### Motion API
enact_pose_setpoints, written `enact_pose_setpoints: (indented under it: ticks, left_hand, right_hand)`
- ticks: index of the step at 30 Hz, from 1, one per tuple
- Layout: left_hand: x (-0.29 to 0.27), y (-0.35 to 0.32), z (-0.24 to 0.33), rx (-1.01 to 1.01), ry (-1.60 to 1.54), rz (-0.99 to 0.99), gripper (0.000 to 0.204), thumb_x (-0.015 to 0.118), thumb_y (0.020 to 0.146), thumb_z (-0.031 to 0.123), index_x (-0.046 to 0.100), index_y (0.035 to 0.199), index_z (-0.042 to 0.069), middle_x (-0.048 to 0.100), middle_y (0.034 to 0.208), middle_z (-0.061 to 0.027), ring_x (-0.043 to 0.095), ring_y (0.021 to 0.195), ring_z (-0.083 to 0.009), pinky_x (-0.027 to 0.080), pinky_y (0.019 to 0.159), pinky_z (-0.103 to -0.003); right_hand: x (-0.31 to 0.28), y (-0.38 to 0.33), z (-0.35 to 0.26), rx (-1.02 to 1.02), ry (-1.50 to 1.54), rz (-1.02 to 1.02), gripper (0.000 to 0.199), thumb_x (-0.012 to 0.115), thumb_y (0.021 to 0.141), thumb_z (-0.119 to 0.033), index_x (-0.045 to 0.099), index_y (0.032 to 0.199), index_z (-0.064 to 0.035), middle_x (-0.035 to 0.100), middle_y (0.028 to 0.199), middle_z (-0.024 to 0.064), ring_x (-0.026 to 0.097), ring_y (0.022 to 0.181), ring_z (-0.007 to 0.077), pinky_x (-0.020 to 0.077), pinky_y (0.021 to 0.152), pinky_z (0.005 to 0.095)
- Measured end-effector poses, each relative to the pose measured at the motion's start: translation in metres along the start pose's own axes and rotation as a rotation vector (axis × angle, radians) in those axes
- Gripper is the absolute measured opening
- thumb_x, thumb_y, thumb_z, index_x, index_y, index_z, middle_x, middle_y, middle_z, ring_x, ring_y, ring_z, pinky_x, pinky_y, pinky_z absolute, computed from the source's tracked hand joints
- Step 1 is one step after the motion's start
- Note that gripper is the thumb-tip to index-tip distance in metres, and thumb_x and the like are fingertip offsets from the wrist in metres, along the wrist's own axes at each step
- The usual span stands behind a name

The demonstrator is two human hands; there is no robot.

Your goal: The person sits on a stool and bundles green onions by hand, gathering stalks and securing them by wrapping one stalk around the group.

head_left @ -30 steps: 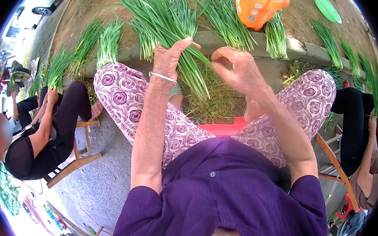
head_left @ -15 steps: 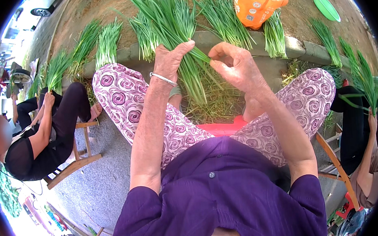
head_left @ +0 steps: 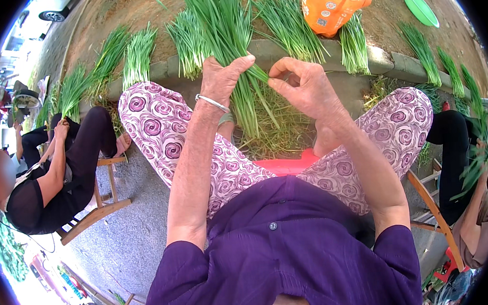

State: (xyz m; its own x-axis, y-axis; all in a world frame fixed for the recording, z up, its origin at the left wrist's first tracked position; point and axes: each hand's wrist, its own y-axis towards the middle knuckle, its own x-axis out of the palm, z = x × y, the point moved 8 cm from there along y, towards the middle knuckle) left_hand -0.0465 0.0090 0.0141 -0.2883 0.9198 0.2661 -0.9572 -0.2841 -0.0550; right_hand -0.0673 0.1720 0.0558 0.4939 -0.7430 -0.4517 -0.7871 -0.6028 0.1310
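Observation:
A thick bunch of garlic chives (head_left: 216, 25) is wrapped in my left hand (head_left: 219, 81), its green leaves pointing away from me and its pale stalk ends hanging over the trimmings between my feet. The thumb lies across the top of the bunch. At the right edge of the bunch, my right hand (head_left: 310, 90) has thumb and forefinger pinched together on a chive leaf. Its other fingers are curled. Below the stalks lies a heap of yellowed chive trimmings (head_left: 274, 139) on the ground.
Several chive bundles (head_left: 292, 29) lean along the stone kerb (head_left: 381, 61). An orange bag (head_left: 330, 7) stands behind them, with a green basin (head_left: 420, 7) farther right. A red plastic piece (head_left: 286, 165) lies between my legs. People (head_left: 39, 190) sit on wooden chairs at both sides.
The bunch in my left hand has swung slightly right and more upright. My right fingers stay at its edge. The co-worker at the right has shifted the chives they hold.

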Motion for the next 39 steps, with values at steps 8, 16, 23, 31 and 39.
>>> enact_pose_setpoints:
  ticks: [8, 16, 23, 31, 39]
  left_hand:
    - [0.003, -0.002, -0.007, -0.044, 0.069, -0.016, 0.018, 0.074, 0.076, 0.005, 0.066, 0.092, 0.001, 0.067, 0.081, -0.004, 0.062, 0.068, -0.0102, 0.051, 0.059, -0.024]
    - [0.006, -0.003, -0.006, -0.145, -0.087, -0.041, 0.02, 0.074, 0.076, 0.006, 0.064, 0.092, 0.002, 0.067, 0.08, -0.0051, 0.064, 0.065, -0.013, 0.054, 0.059, -0.026]
    - [-0.004, 0.003, -0.009, -0.173, -0.338, -0.034, 0.019, 0.069, 0.081, 0.007, 0.065, 0.099, -0.001, 0.067, 0.085, -0.0081, 0.067, 0.07, -0.0165, 0.06, 0.06, -0.029]
    - [0.001, 0.005, -0.012, -0.12, -0.362, -0.018, 0.016, 0.068, 0.083, 0.005, 0.063, 0.097, 0.0, 0.066, 0.085, -0.0081, 0.066, 0.07, -0.017, 0.059, 0.059, -0.029]
    - [0.006, 0.004, -0.016, -0.158, -0.403, -0.039, 0.014, 0.067, 0.084, 0.008, 0.063, 0.096, 0.001, 0.066, 0.082, -0.0082, 0.066, 0.069, -0.0166, 0.059, 0.061, -0.029]
  right_hand:
    - [0.002, -0.004, -0.012, -0.241, -0.262, 0.085, 0.01, 0.064, 0.08, -0.01, 0.058, 0.083, -0.002, 0.063, 0.074, 0.0143, 0.06, 0.063, 0.0344, 0.0477, 0.057, 0.0372]
    - [-0.032, 0.006, 0.012, 0.065, -0.085, 0.246, 0.013, 0.061, 0.086, -0.014, 0.061, 0.082, -0.0018, 0.061, 0.064, 0.0056, 0.056, 0.057, 0.011, 0.0485, 0.056, 0.0303]
    - [-0.031, 0.009, 0.014, -0.015, -0.022, 0.103, 0.017, 0.065, 0.084, -0.016, 0.064, 0.087, 0.0007, 0.064, 0.08, 0.0051, 0.058, 0.072, 0.0097, 0.0499, 0.063, 0.026]
    - [0.005, 0.004, 0.0, -0.03, 0.183, -0.086, 0.027, 0.07, 0.084, -0.021, 0.065, 0.096, 0.0028, 0.061, 0.075, 0.0008, 0.051, 0.066, 0.0053, 0.043, 0.057, 0.0231]
    - [0.002, 0.003, -0.008, -0.098, 0.145, -0.052, 0.021, 0.066, 0.086, -0.017, 0.067, 0.093, 0.0021, 0.061, 0.069, 0.0011, 0.05, 0.06, 0.0052, 0.0425, 0.054, 0.0241]
